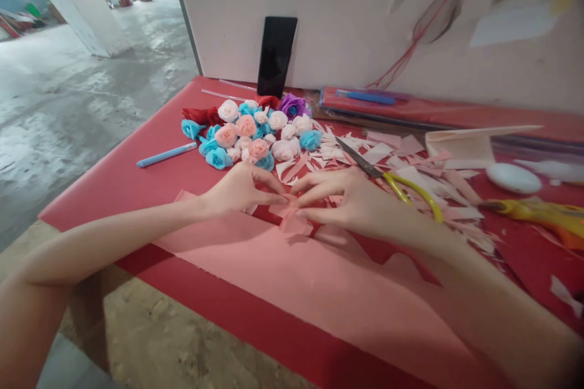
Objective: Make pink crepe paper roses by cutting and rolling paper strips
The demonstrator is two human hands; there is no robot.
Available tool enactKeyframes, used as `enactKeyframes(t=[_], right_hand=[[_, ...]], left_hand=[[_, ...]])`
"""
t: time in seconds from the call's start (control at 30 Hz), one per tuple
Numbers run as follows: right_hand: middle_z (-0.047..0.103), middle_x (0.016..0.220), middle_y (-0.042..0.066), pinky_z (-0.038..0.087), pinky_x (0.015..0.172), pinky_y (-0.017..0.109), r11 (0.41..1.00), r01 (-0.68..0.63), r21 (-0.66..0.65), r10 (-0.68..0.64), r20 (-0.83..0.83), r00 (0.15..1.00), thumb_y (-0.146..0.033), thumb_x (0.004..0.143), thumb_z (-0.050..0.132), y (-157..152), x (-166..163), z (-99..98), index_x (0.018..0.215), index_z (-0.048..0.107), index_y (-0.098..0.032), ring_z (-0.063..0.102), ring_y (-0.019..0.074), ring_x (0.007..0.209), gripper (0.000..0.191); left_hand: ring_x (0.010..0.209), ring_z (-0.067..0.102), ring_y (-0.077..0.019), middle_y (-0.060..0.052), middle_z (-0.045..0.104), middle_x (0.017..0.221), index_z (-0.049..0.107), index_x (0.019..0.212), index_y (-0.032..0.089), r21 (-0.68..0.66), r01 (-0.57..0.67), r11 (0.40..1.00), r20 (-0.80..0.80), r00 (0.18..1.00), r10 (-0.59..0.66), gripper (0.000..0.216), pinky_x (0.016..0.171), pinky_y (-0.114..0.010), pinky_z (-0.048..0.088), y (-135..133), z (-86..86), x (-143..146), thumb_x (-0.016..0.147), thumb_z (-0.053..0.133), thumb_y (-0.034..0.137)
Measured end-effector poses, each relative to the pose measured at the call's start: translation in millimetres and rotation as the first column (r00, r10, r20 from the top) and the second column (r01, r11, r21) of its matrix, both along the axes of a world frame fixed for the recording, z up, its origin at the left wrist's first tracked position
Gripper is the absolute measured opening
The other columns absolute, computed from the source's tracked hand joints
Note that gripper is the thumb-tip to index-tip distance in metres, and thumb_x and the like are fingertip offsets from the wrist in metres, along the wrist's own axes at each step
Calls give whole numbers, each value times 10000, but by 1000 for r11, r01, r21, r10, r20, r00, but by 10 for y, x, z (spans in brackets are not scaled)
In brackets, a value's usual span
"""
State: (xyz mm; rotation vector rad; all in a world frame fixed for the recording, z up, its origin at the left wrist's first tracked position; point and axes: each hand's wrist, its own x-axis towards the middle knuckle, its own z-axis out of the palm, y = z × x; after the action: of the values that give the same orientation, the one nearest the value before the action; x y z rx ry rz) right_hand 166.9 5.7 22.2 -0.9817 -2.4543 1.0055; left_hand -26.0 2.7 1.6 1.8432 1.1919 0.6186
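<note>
Pinching a small crumpled piece of translucent pink paper (294,222) between thumbs and fingertips, the left hand (233,190) and right hand (340,197) nearly meet above a long flat pink paper sheet (314,289) on the red-covered desk (137,182). Just beyond lie clustered white, pink, blue, red and purple paper roses (258,148). Yellow-handled metal scissors (373,169) rest on pale paper scraps (413,144) near the right hand; a black flat phone (277,51) stands behind the roses.
</note>
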Motion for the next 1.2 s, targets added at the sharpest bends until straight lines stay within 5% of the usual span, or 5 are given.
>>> enactKeyframes(t=[0.57, 0.83, 1.2], right_hand=[[668, 796, 6, 452, 651, 242, 997, 21, 74, -20, -15, 1000, -111, 746, 513, -59, -62, 35, 710, 689, -170, 598, 132, 709, 190], [666, 857, -11, 464, 675, 248, 992, 104, 67, -101, -48, 994, -191, 752, 540, -28, -25, 67, 734, 692, -207, 608, 138, 748, 154], [677, 806, -26, 462, 647, 227, 980, 141, 139, -141, -16, 990, -124, 730, 543, -38, -22, 68, 705, 681, -198, 605, 126, 715, 158]], left_hand=[[587, 558, -73, -1, 670, 692, 666, 698, 129, -32, -18, 999, 60, 998, 20, 98, 559, -173, 437, -32, 23, 13, 659, 655, 219], [473, 464, -42, 6, 651, 619, 695, 721, 131, -66, -44, 997, -2, 999, 44, 144, 420, -143, 342, -49, 36, 24, 708, 608, 245], [575, 547, -74, 2, 659, 656, 678, 733, 139, -18, -41, 999, 35, 999, 41, 159, 526, -163, 417, -71, 42, 32, 715, 601, 277]])
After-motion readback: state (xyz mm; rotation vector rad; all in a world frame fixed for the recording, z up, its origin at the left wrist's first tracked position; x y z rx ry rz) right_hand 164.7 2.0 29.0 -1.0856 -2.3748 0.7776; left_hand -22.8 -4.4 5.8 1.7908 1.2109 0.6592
